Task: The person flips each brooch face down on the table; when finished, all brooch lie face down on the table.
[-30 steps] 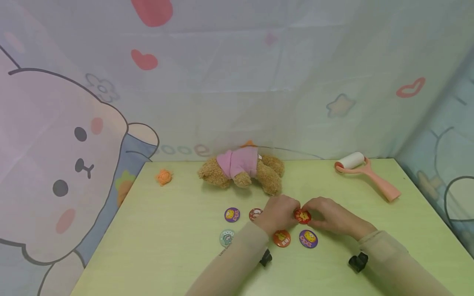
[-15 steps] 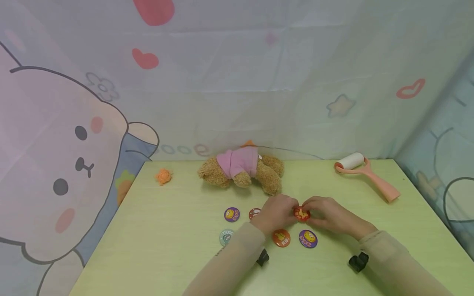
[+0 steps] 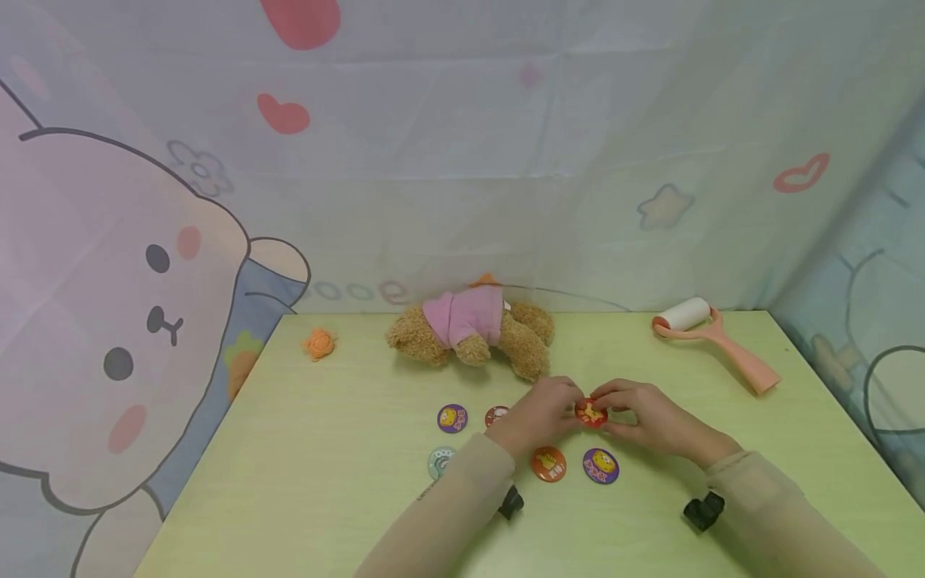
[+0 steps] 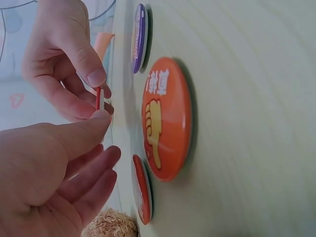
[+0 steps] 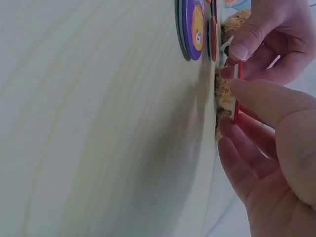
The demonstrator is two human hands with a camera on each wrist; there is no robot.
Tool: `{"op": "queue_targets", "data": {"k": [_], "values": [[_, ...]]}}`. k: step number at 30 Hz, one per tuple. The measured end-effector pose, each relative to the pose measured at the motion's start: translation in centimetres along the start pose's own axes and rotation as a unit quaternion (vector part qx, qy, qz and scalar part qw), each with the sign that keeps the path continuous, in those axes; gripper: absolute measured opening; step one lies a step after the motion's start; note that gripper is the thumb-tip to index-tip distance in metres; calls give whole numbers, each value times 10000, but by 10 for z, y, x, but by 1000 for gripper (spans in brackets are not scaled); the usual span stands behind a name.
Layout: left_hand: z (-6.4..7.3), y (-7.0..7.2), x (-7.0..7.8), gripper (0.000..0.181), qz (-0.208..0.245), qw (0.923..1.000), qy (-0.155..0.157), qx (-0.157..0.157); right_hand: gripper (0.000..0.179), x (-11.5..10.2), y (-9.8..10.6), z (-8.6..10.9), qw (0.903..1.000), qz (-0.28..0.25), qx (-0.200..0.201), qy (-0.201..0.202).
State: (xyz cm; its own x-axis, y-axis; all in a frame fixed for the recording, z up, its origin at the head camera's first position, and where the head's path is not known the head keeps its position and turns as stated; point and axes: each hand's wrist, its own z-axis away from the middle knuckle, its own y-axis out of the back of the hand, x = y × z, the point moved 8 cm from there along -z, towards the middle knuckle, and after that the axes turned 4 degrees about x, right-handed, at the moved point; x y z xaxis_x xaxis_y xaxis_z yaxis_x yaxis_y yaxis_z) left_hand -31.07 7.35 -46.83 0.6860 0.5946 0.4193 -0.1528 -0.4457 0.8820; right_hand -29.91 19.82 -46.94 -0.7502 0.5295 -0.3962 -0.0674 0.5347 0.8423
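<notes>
A round red pin badge with a yellow figure is held between both hands just over the table. My left hand pinches its left edge with thumb and fingers. From the other side my right hand pinches the right edge. Both wrist views show the badge edge-on, a thin red and white rim. Nearer to me lie an orange badge with a yellow thumb design and a purple badge. A brownish-red badge is partly covered by my left hand.
Further left lie another purple badge and a mint badge partly behind my left sleeve. Behind them rests a teddy bear in a pink top. An orange yarn bit is at back left, a pink-handled lint roller at back right.
Both hands have moved slightly away from me, carrying the red badge a little. Its printed figure sits at a different angle now. The other badges stay put.
</notes>
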Motion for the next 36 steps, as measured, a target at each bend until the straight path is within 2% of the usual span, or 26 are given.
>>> {"op": "queue_targets", "data": {"k": [5,12,20,25,36], "values": [[-1,1,3,13,100,9997,-217,83,22,-1,3,1,9998,-30,140,120],[1,-1,3,13,-88,9997,-216,-71,20,1,3,4,9992,-304,143,219],[2,3,5,12,-122,9989,-416,174,22,2,2,3,9976,-631,169,225],[2,4,3,13,41,9994,-263,221,22,2,5,4,9966,-754,292,138],[3,7,0,13,248,9989,33,387,24,5,8,5,9966,-639,496,-165]]}}
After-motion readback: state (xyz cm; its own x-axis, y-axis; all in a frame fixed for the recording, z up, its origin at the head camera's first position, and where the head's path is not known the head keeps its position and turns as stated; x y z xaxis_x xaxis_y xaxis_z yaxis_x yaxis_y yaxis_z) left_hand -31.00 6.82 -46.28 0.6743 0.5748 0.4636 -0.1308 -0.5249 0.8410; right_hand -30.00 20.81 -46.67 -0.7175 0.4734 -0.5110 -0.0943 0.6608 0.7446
